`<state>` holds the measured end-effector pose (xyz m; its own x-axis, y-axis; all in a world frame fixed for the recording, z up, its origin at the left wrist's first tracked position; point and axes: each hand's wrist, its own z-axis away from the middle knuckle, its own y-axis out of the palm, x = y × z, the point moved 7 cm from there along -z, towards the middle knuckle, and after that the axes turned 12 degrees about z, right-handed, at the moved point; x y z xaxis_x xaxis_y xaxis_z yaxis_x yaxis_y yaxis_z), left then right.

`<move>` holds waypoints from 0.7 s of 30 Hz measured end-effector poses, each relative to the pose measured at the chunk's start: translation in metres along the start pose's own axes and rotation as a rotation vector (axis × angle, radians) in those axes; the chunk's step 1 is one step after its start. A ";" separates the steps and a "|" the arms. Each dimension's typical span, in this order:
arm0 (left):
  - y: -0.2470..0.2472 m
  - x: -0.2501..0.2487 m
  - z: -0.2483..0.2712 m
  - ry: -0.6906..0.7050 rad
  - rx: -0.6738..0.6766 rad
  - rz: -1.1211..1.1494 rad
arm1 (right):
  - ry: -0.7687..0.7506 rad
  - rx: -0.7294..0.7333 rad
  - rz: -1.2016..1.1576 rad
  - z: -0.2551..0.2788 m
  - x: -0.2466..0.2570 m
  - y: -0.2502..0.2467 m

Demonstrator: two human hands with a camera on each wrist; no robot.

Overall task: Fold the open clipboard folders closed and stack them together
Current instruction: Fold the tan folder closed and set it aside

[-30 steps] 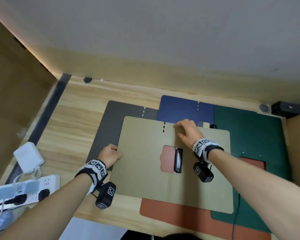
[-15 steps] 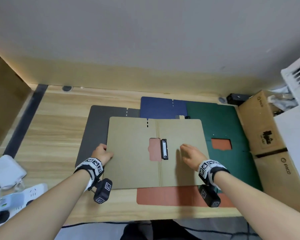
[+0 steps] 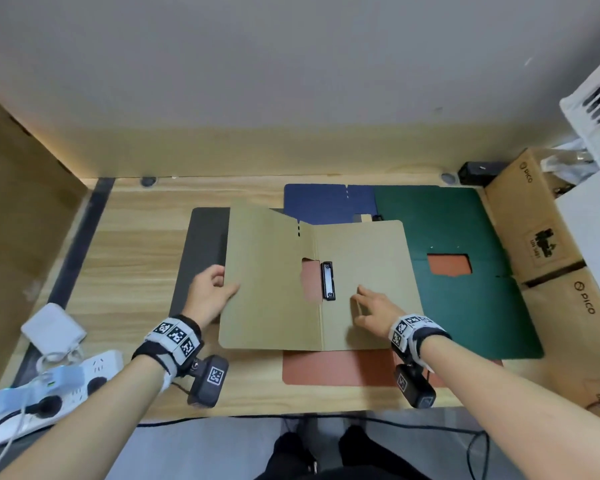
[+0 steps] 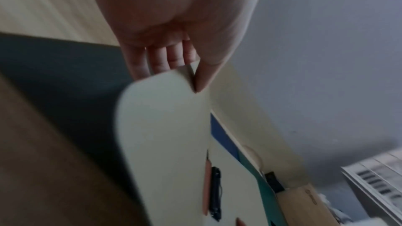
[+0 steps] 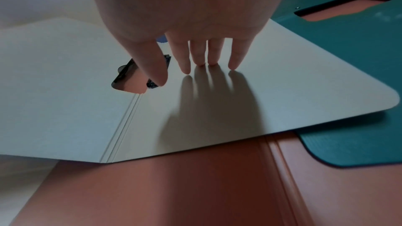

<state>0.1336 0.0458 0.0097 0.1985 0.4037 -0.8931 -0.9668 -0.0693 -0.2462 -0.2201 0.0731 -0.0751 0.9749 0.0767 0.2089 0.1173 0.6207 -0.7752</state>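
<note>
A wooden tabletop (image 3: 132, 258) carries a spread of overlapping open folders: a green folder (image 3: 465, 306) at right, an orange folder (image 3: 340, 368) nearest the person, a grey folder (image 3: 205, 244) at left and a blue folder (image 3: 326, 202) toward the wall. On top of them lies a tan folder (image 3: 364, 271), its right half flat and its left half raised off the pile, with a black clip (image 3: 327, 280) beside the centre crease. Cardboard boxes (image 3: 534, 237) stand at the right edge, a power strip (image 3: 66, 379) at the left. The left hand (image 3: 208, 299) pinches the raised flap's outer edge, thumb on the upper face and fingers (image 4: 174, 56) curled beneath. The right hand (image 3: 374, 310) rests on the flat half, its fingers (image 5: 197, 54) straight and slightly spread, tips touching the board.
</note>
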 end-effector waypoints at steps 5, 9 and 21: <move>0.030 -0.072 0.034 0.192 0.050 -0.171 | -0.048 -0.029 -0.169 0.003 -0.001 -0.012; 0.082 -0.106 0.055 0.292 0.148 -0.244 | -0.048 -0.104 -0.451 0.012 -0.017 -0.031; 0.199 -0.043 0.046 0.092 0.373 -0.514 | 0.145 -0.211 -1.056 0.020 -0.098 -0.072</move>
<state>-0.0745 0.0564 0.0167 0.6484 0.2196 -0.7290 -0.7325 0.4407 -0.5188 -0.3279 0.0363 -0.0277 0.3745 -0.5187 0.7686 0.9263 0.1718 -0.3355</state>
